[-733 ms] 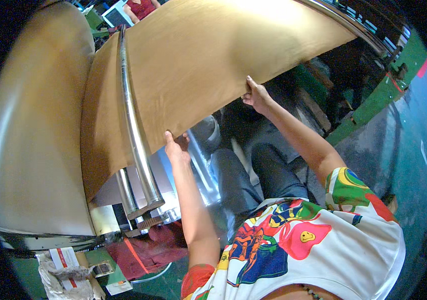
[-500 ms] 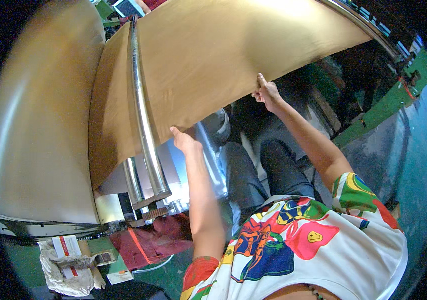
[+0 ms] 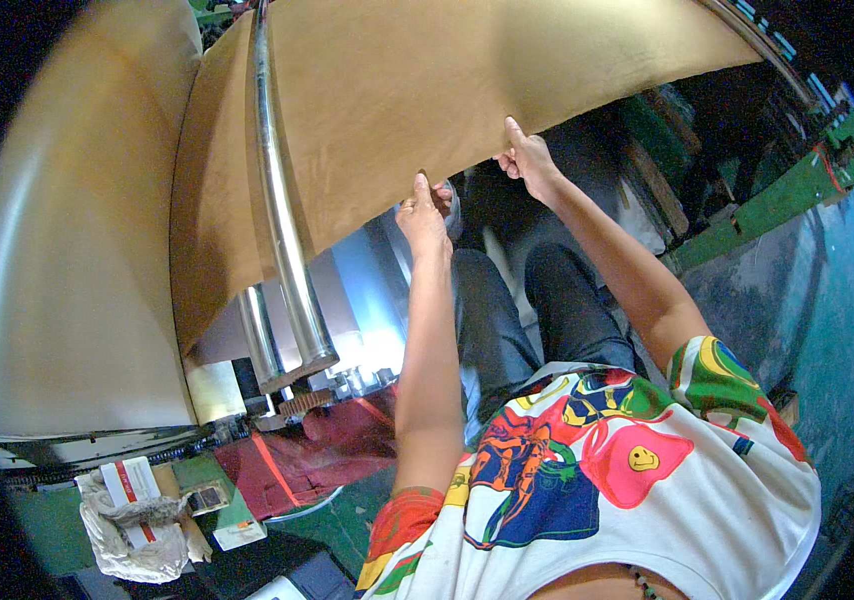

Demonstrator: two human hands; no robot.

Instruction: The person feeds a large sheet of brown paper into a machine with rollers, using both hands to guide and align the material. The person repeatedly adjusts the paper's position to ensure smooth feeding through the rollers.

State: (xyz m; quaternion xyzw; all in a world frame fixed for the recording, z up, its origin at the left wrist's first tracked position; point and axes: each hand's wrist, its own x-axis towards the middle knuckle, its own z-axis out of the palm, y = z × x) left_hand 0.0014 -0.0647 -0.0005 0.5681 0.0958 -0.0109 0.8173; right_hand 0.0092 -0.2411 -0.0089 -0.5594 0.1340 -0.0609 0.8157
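A: Where is the brown sheet [image 3: 397,100]?
B: Across the upper part of the view. It runs from beside the big drum [image 3: 87,250] on the left, beneath a long metal bar [image 3: 285,215], toward the upper right.

A: And the left hand [image 3: 424,215]?
B: Grasping the sheet's near edge, thumb pointing up on top of it, to the right of the bar and apart from it.

A: The right hand [image 3: 529,163]?
B: Pinching the same edge farther right, thumb laid on the sheet (its other fingers are curled below the edge). The two hands are near each other but not touching.

A: What else is around?
B: A shorter metal bar [image 3: 261,330] shows below the sheet, close to the long one, with a toothed gear [image 3: 305,402] just under their ends. Lower down is a dark red cloth [image 3: 332,455], and left of that a crumpled white rag [image 3: 112,535]. A green beam [image 3: 772,205] slants along the right side.
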